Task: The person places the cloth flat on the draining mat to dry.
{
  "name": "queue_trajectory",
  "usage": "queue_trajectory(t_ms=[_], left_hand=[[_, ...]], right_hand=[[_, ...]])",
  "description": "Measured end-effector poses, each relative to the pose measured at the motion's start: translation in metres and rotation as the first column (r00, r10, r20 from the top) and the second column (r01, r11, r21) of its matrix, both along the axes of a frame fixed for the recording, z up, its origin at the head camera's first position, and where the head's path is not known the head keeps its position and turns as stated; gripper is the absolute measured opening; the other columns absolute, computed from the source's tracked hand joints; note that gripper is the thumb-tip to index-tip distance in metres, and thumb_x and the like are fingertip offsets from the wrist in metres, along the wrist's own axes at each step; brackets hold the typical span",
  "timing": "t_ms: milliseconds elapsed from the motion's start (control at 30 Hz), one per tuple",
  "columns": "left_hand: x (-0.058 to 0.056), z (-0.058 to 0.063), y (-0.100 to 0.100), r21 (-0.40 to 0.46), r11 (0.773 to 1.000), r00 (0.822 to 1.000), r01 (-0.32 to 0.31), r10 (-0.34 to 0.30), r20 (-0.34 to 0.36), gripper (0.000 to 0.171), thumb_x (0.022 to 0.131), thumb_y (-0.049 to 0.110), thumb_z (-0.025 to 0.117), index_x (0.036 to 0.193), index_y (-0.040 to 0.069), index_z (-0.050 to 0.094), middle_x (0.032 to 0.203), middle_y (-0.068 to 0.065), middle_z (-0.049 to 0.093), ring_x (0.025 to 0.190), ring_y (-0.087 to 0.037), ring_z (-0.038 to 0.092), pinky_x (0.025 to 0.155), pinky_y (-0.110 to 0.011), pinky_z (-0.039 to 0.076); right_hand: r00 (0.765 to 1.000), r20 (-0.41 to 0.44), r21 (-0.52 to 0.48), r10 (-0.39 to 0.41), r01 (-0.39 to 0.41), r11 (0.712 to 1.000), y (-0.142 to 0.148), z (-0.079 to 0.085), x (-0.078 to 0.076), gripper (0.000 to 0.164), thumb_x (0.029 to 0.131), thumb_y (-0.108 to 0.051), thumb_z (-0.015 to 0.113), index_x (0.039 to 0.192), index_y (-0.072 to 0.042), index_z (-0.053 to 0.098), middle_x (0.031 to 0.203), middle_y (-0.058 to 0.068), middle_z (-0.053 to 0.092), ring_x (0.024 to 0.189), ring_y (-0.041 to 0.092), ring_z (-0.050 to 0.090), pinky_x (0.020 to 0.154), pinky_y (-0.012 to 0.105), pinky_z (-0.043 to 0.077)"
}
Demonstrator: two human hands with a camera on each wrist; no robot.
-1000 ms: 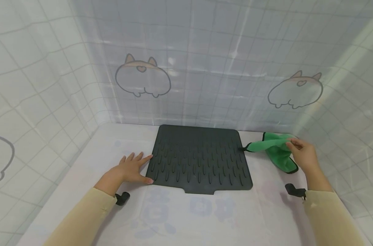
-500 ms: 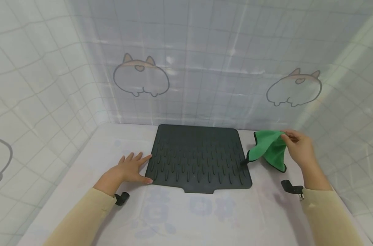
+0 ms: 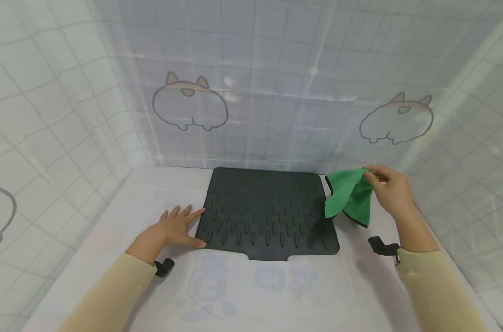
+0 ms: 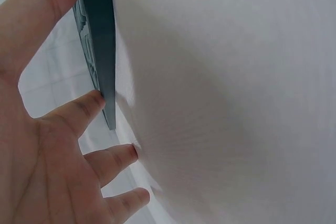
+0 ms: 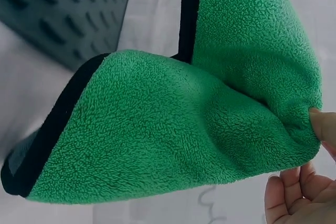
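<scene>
A dark grey ridged mat [image 3: 268, 212] with a short tab on its near edge lies flat on the table. At its left edge my left hand [image 3: 172, 229] is spread, thumb and index fingertip right on the rim; in the left wrist view the fingers [image 4: 79, 111] stretch out straight beside the mat's side [image 4: 100, 40]. My right hand [image 3: 390, 189] pinches a green cloth [image 3: 348, 196] with black edging between thumb and fingers. The cloth hangs folded from that pinch and overlaps the mat's right edge in the head view. Up close, the right wrist view shows its fluffy pile [image 5: 147, 129].
The table [image 3: 234, 295] wears a white cover with faint bluish prints. A white grid-patterned curtain [image 3: 276, 92] with cartoon animal drawings rises directly behind it, and similar sheets stand at left and right. A black camera mount [image 3: 384, 246] juts from the right wrist.
My right hand has lifted the green cloth and carried it leftward to the mat's right edge, its trailing corner coming up with it. My left hand has stayed in place.
</scene>
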State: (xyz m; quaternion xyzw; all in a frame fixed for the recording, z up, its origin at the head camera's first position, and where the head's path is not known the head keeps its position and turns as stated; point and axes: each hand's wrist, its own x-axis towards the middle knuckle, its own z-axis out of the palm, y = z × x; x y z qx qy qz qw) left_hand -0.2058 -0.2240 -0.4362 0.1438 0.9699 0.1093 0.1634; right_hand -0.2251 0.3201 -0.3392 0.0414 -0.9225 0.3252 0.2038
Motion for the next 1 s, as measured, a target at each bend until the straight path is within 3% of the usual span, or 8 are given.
queue_trajectory(t_ms=[100, 333, 433, 1000], left_hand=[[-0.001, -0.001, -0.001, -0.006, 1.000, 1.000, 0.002, -0.002, -0.008, 0.112, 0.072, 0.072, 0.075, 0.159, 0.015, 0.030, 0.159, -0.032, 0.020, 0.143, -0.061, 0.011, 0.110, -0.076, 0.007], [-0.003, -0.002, 0.000, -0.007, 1.000, 1.000, 0.003, -0.003, -0.005, 0.113, 0.072, 0.072, 0.075, 0.158, 0.015, 0.031, 0.159, -0.032, 0.021, 0.143, -0.061, 0.011, 0.110, -0.076, 0.007], [-0.004, -0.003, -0.001, -0.012, 1.000, 1.000, 0.002, -0.003, -0.002, 0.113, 0.071, 0.073, 0.075, 0.159, 0.015, 0.030, 0.159, -0.031, 0.021, 0.143, -0.061, 0.011, 0.110, -0.076, 0.007], [-0.004, 0.000, 0.000, -0.004, 1.000, 1.000, 0.013, -0.013, 0.002, 0.113, 0.071, 0.071, 0.076, 0.158, 0.015, 0.031, 0.159, -0.033, 0.021, 0.142, -0.062, 0.011, 0.110, -0.076, 0.007]], right_hand=[[0.999, -0.041, -0.001, 0.012, -0.012, 1.000, -0.010, 0.005, -0.003, 0.037, 0.104, -0.030, 0.056, 0.128, -0.005, 0.068, 0.118, 0.022, 0.066, 0.110, 0.039, 0.060, 0.080, 0.046, 0.048], [0.989, -0.105, -0.034, 0.107, -0.111, 0.993, -0.033, 0.014, -0.011, 0.031, 0.102, -0.022, 0.061, 0.124, -0.001, 0.069, 0.116, 0.023, 0.067, 0.107, 0.041, 0.062, 0.091, 0.057, 0.048], [0.983, -0.122, -0.028, 0.136, -0.140, 0.990, -0.044, 0.017, -0.015, 0.030, 0.102, -0.019, 0.061, 0.123, -0.001, 0.069, 0.118, 0.024, 0.067, 0.106, 0.042, 0.062, 0.090, 0.057, 0.049], [0.961, -0.135, -0.020, 0.242, -0.247, 0.969, -0.097, 0.027, -0.032, 0.026, 0.101, -0.019, 0.064, 0.122, -0.006, 0.071, 0.117, 0.017, 0.066, 0.105, 0.034, 0.061, 0.092, 0.048, 0.049]])
